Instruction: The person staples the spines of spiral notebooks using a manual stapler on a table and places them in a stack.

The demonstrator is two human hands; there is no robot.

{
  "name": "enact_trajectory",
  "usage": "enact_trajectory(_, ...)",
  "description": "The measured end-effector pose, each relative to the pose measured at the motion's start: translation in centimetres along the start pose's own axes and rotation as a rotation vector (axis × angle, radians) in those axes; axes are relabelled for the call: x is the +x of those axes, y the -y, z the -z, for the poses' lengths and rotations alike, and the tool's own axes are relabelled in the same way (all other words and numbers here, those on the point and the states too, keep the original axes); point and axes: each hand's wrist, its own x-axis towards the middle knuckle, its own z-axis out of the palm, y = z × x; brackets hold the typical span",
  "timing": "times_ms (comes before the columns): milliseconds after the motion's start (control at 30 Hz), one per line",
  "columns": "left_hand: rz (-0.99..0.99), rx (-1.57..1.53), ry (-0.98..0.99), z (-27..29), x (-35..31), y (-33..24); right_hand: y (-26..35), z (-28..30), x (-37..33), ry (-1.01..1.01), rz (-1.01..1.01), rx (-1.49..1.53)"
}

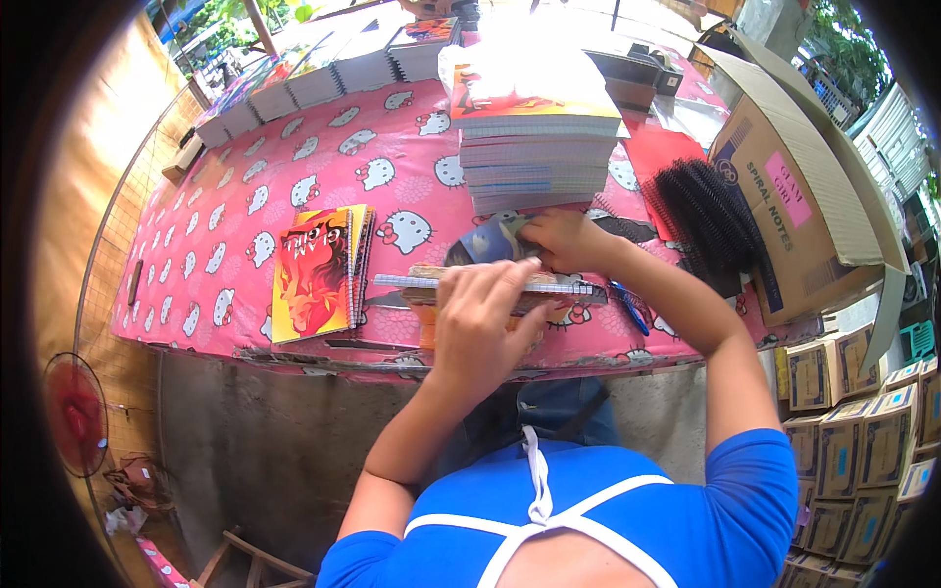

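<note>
My left hand (480,309) is closed over the upper edge of a notebook (421,281) held near the table's front edge. Its page edges face up, and an orange part shows below. Just behind it, my right hand (564,240) has its fingers bent in at a dark blue-grey patterned piece (485,243); what its fingertips hold is hidden. Left of my hands lie a few spiral notebooks (312,269) with red and yellow covers. A blue-handled tool (630,308) rests to the right.
A tall notebook stack (534,162) stands behind my hands. To the right are black spiral coils (711,220) and an open cardboard box (799,186). More notebooks (319,83) line the pink tablecloth's (363,211) far edge. Small boxes (853,441) are piled at lower right.
</note>
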Motion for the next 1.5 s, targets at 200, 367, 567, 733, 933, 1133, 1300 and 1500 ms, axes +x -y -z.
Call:
enact_trajectory(200,0.031,0.088,0.000,1.0,-0.4,1.6,2.8,4.2,-3.9,-0.470,-0.411,0.728)
enact_trajectory(367,0.041,0.039,-0.019,0.3,-0.1,1.8,4.1,7.9,-6.7,-0.272,-0.395,0.985)
enact_trajectory(567,0.050,0.009,-0.019,0.4,-0.2,2.0,2.4,7.6,-7.0,-0.355,-0.208,1.005)
enact_trajectory(733,0.216,-0.114,0.095,1.3,0.0,2.0,3.0,7.8,-5.3,-0.434,-0.314,1.321)
enact_trajectory(933,0.209,0.193,0.044,2.9,-0.5,2.9,3.7,7.7,-3.7,-0.397,-0.312,0.930)
enact_trajectory(1133,0.181,0.062,0.012,3.1,-0.4,4.4,5.1,7.0,-1.6,-0.260,-0.429,0.815)
enact_trajectory(1300,0.210,0.010,-0.063,2.9,-0.4,4.6,4.4,6.3,-1.0,-0.188,-0.287,0.890)
enact_trajectory(1500,0.373,-0.135,-0.196,2.8,-1.4,5.6,7.2,7.3,1.0,-0.250,-0.235,1.325)
